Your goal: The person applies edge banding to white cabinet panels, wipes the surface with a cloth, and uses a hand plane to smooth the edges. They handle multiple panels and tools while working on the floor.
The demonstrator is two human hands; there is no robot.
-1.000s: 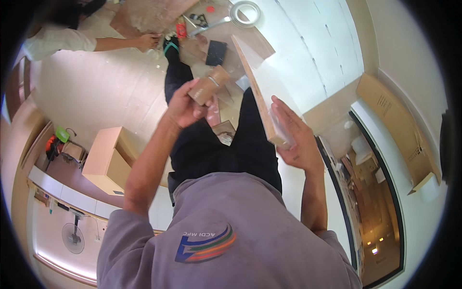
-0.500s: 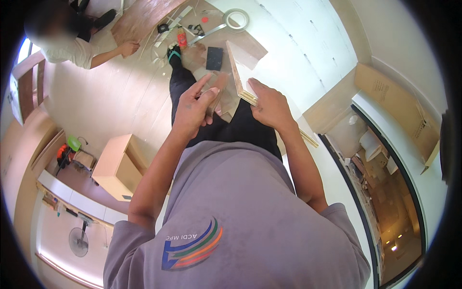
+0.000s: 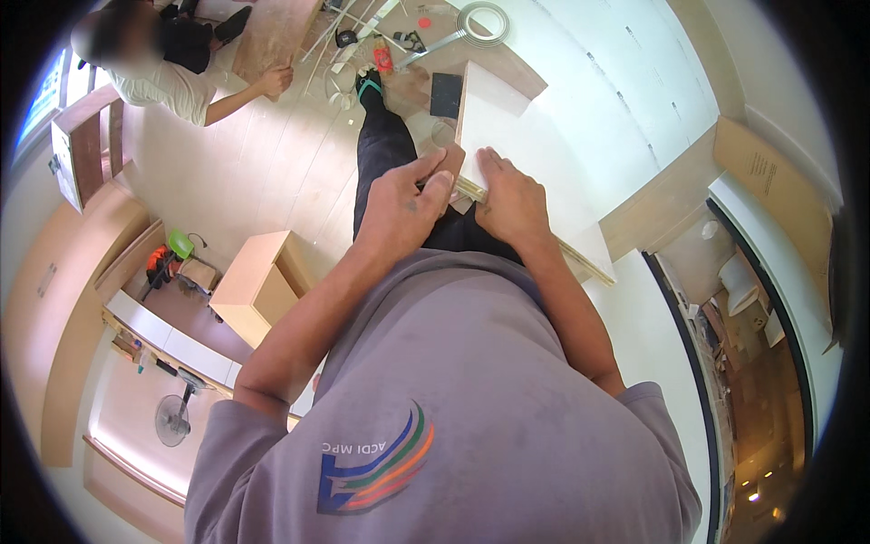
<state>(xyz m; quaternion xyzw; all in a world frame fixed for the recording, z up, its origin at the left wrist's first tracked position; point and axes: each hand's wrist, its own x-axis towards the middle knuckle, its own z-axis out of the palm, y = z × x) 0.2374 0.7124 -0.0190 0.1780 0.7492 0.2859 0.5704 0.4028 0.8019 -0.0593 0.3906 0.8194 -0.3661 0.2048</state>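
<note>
Fingers of the left hand [image 3: 405, 205] clasp a brown block [image 3: 447, 160] at the edge of a white-faced board [image 3: 521, 131], gripped by the right hand [image 3: 514, 207].

Of the person's own hands, two: one left hand [image 3: 405, 205] and one right hand [image 3: 514, 205]. One brown block [image 3: 454, 160], one white-faced board [image 3: 497, 127], one grey strip coil [image 3: 463, 29], one red bottle [image 3: 382, 60], one black rectangular sheet [image 3: 445, 96], one fan [image 3: 172, 420], one co-worker [image 3: 163, 95].
</note>
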